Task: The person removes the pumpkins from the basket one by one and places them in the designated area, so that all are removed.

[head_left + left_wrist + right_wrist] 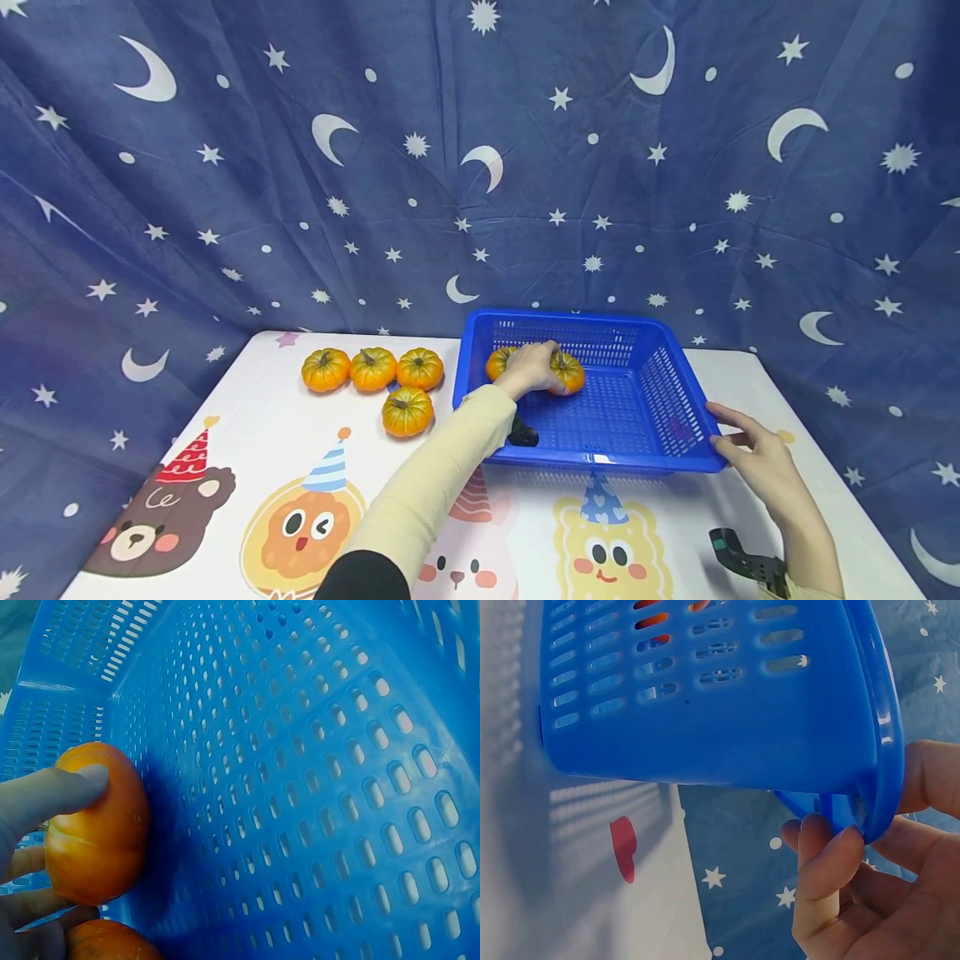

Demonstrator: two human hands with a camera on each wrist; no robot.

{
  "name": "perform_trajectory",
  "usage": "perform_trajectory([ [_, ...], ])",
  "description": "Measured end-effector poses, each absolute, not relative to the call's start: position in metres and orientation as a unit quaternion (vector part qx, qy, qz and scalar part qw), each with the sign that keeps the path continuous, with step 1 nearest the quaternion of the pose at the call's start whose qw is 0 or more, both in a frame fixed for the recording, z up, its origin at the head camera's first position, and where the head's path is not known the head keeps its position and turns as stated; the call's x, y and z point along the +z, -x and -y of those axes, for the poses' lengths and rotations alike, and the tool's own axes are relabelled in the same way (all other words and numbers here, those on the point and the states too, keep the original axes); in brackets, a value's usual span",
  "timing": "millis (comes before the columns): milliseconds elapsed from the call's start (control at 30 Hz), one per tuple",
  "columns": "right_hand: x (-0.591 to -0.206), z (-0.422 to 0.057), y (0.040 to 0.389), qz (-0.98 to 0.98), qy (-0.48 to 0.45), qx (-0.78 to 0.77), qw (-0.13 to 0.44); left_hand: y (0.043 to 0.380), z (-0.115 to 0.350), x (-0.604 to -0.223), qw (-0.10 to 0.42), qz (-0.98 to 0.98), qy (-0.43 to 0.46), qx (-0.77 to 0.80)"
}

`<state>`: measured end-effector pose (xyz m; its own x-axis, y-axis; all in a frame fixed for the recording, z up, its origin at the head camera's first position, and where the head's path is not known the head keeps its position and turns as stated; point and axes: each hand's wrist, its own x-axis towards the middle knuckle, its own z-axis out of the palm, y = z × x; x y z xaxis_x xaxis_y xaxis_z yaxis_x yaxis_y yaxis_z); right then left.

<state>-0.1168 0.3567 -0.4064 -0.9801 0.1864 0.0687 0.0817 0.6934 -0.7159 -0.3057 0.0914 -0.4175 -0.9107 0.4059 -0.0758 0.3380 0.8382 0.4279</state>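
Observation:
Inside the blue plastic basket, my left hand holds a small orange pumpkin with thumb and fingers on opposite sides. A second pumpkin lies at the basket's left side, partly behind this hand. In the left wrist view the thumb presses the held pumpkin, close over the perforated floor, and the other pumpkin shows just below. My right hand is at the basket's right end; the right wrist view shows its fingers and thumb pinching the rim near a corner.
Left of the basket, pumpkins sit on the white table: a row of three, with one pumpkin in front. Cartoon animals decorate the tablecloth. Behind the table hangs a blue curtain with moons and stars. A dark strap circles my right wrist.

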Motion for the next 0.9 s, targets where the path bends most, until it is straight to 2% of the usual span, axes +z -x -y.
perform_trajectory([
  [367,-0.406,-0.358,0.118,0.918,0.085,0.384,0.048,0.306,-0.093,-0.418,0.063,-0.954,-0.195,0.220],
  [900,-0.408,-0.358,0.117,0.918,0.077,0.384,0.063,0.300,-0.092,-0.407,0.037,-0.943,-0.201,0.262],
])
